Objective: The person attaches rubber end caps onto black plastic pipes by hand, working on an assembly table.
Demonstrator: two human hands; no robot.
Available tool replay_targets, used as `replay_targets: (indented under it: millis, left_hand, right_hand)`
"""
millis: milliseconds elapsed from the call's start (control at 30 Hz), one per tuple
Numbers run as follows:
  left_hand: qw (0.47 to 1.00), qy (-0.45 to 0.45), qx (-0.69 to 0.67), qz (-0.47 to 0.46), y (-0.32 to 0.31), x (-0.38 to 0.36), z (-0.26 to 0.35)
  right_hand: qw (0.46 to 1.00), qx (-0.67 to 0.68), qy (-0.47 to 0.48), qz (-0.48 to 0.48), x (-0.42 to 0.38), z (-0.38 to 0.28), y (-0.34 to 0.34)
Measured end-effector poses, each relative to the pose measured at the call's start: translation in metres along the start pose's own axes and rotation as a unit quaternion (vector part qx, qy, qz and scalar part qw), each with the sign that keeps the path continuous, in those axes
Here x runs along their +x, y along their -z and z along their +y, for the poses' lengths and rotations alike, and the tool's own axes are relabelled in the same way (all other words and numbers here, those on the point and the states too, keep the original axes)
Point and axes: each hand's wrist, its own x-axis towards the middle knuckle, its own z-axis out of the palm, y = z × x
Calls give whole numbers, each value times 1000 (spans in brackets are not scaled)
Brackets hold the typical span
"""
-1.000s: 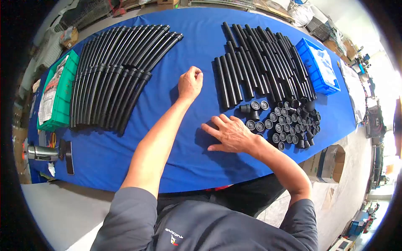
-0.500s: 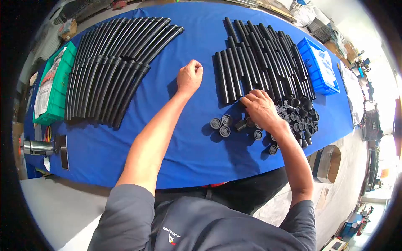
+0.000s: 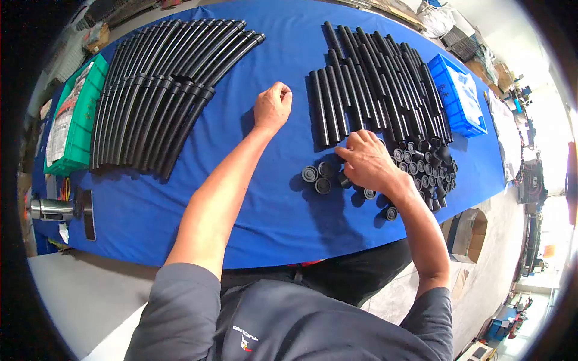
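My left hand is over the middle of the blue cloth, its fingers curled together; whether anything is inside them is hidden. At the near ends of the plain black tubes, my right hand reaches over the black round caps, fingers bent downward; what its fingertips touch is hidden. Several loose caps lie just left of that hand, and one is partly covered by it. On the left, black tubes with collared ends lie in two fanned rows.
The blue cloth covers the table. A green crate holding papers stands at the left edge, near a phone and a metal cylinder. At the right is a blue crate. An open cardboard box sits below the table's right side.
My right hand has shifted slightly left over the caps, covering more of the cap beside it. My left hand has stayed almost where it was. The view has tilted a little.
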Motion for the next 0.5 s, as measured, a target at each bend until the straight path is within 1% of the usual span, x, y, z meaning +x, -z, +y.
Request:
replay_targets:
  millis: [100, 133, 233, 333, 433, 500]
  left_hand:
    - [1000, -8, -6, 3, 1, 0, -4]
    - [1000, -13, -11, 1, 1, 0, -4]
    - [1000, -11, -4, -1, 1, 1, -4]
    - [1000, -10, -2, -5, 2, 1, -4]
    - [1000, -17, -7, 0, 1, 1, -6]
    - [1000, -6, -5, -4, 1, 0, -4]
  right_hand:
    - [1000, -22, -12, 17, 7, -10, -3]
    - [999, -24, -26, -14, 10, -11, -4]
    - [999, 10, -41, -20, 15, -14, -4]
    - [998, 43, -49, -1, 9, -16, 6]
    - [989, 63, -58, 121, -7, -12, 20]
    - [988, 33, -86, 123, -25, -20, 18]
